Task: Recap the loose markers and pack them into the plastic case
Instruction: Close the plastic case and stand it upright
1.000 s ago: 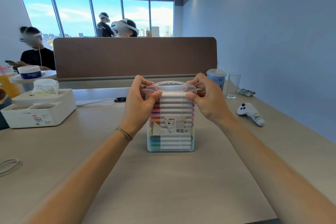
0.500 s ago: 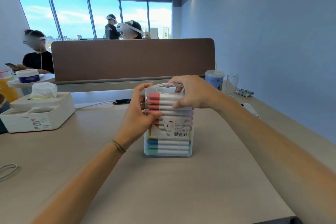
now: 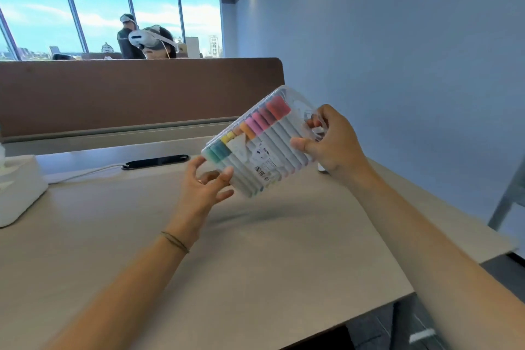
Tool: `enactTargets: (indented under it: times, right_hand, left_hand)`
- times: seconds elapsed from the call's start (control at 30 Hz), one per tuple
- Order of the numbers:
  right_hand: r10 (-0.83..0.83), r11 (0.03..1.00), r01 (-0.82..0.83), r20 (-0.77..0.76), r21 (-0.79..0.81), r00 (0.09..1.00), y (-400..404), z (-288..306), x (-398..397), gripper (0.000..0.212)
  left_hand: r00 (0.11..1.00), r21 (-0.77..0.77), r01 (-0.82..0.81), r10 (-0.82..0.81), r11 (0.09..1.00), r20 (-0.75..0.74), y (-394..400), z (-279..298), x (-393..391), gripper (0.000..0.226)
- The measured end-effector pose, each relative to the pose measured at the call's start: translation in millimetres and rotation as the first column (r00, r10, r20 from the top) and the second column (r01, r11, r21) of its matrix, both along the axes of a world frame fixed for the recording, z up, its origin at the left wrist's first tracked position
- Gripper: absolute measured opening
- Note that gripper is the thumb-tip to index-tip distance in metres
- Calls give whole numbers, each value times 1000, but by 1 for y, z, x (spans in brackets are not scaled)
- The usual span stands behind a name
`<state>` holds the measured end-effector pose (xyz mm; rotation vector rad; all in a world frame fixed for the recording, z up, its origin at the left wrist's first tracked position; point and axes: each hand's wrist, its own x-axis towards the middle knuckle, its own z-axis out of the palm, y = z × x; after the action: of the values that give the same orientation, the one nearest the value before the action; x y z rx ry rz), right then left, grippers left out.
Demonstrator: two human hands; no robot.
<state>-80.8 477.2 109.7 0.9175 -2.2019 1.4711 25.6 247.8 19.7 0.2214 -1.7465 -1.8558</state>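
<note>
Beige desk lies below the tilted case, held clear of it with capped markers packed inside. My right hand grips the handle end, fingers curled round it. My left hand has loosely spread fingers touching the lower corner.

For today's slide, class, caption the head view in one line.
Both hands hold the marker-filled plastic case tilted above the desk: right hand gripping its handle, left hand supporting beneath.
</note>
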Motion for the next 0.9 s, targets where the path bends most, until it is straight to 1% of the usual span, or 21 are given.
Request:
enactTargets:
  times: [0.07,0.13,0.17,0.23,0.33,0.4,0.5,0.6,0.73,0.83,0.9]
  right_hand:
    - [-44,996,46,32,-71,998,23,-8,1,48]
    - [-97,989,102,46,-110,994,49,-14,4,48]
    - [-123,983,129,49,-134,991,63,-17,6,47]
    - [-172,968,177,41,-179,984,93,-18,11,42]
    - [-297,944,293,-5,-151,955,139,-14,18,51]
    - [-393,914,386,-33,-127,919,169,-10,24,51]
    - [-520,851,513,-34,-115,854,214,-8,30,49]
    - [-660,751,654,-64,-86,749,261,-7,35,51]
    - [-842,532,846,-124,-27,526,328,-5,43,57]
    - [-913,396,918,-117,-21,391,380,-8,50,60]
    - [-944,320,947,-93,-16,317,414,-12,55,62]
  left_hand:
    - [998,-50,56,-55,997,3,23,2,-13,64]
    - [999,-108,40,-43,993,-31,47,6,-27,49]
    - [999,-132,22,-28,991,-46,59,8,-34,47]
    - [997,-163,16,-28,986,-75,86,12,-47,46]
    - [993,-221,47,-69,974,-93,128,15,-68,47]
    - [988,-240,91,-118,966,-98,157,19,-83,47]
    - [972,-250,173,-206,953,-111,205,29,-105,37]
    - [945,-268,269,-307,925,-110,257,36,-125,36]
    - [898,-314,362,-419,878,-136,333,47,-148,44]
    - [839,-321,463,-525,826,-142,393,53,-164,44]
    - [800,-352,513,-585,783,-135,432,53,-176,46]
